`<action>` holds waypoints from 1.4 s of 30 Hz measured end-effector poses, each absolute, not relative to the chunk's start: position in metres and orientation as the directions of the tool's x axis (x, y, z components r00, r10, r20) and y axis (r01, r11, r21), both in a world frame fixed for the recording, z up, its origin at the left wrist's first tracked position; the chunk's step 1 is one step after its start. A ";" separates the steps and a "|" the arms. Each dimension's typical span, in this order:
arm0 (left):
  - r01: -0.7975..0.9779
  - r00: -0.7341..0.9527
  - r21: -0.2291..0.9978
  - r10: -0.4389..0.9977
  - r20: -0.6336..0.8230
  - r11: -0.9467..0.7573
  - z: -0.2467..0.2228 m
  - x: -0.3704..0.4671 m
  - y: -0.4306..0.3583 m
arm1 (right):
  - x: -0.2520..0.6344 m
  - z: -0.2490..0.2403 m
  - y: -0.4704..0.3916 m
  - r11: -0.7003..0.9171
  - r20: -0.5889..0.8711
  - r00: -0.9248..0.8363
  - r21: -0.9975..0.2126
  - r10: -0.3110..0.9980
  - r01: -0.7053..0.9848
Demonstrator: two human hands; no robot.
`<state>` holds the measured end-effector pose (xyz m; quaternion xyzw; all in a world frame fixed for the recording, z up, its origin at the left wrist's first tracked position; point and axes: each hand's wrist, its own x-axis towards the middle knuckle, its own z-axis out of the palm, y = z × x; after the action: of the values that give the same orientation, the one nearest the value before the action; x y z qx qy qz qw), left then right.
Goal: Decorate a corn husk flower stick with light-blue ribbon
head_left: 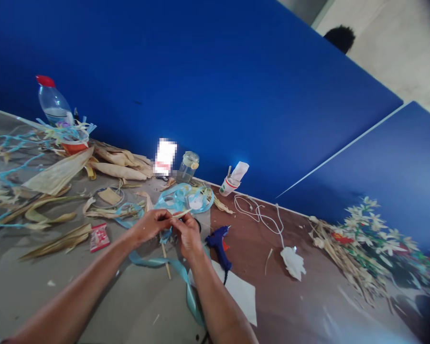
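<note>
My left hand (pixel 153 224) and my right hand (pixel 187 232) meet near the middle of the view. Both pinch a thin, pale husk strip (pixel 181 213), whose tip sticks out past my right fingers. Just below my hands hangs a bit of blue ribbon, and a thin stick (pixel 166 262) slants down from there. A light blue ribbon (pixel 189 291) curls under my right forearm, with more ribbon (pixel 179 197) coiled behind my hands. To the right of my right hand lies a blue glue gun (pixel 220 246) beside a white sheet (pixel 241 292).
Dried husks (pixel 62 239) and a red packet (pixel 99 237) lie at left. Behind stand a bottle (pixel 53 102), a glass jar (pixel 188 167) and a paper cup (pixel 229 185) before a blue partition (pixel 200 86). White cable (pixel 261 215) and artificial flowers (pixel 369 224) are at right.
</note>
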<state>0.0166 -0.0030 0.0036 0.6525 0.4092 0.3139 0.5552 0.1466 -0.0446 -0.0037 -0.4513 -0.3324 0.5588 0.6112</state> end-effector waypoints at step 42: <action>0.110 0.501 0.991 0.857 -0.119 0.074 0.015 0.012 -0.009 | 0.168 0.003 -0.036 0.154 -0.087 0.352 -0.784 0.932 -0.601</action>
<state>0.0124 -0.0089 0.0145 0.6093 0.3969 0.3032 0.6158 0.1679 -0.0356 0.0035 -0.3821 -0.2164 0.5264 0.7280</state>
